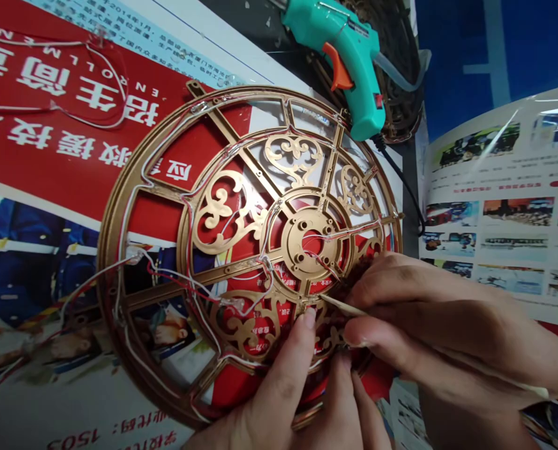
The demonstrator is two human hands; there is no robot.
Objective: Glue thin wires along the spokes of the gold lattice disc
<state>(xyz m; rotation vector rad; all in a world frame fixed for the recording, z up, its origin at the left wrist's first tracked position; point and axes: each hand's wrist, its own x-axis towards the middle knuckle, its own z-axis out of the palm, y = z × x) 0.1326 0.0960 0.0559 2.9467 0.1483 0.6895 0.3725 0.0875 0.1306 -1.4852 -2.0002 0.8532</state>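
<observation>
One gold wheel frame (234, 269) with wires (353, 230), mid-view, held by left hand (302, 400) near the hub's (295, 234) six o'clock, right hand (414, 312) pinching thin stick (347, 306) there, glue gun (358, 69) at one o'clock; step apparently wire-fixing, calling next for steady tip pressure.

One wired gold frame (307, 240), centre — one glue gun (363, 81), one o'clock — two hands (428, 306), one stick (347, 307), four to six o'clock.
</observation>
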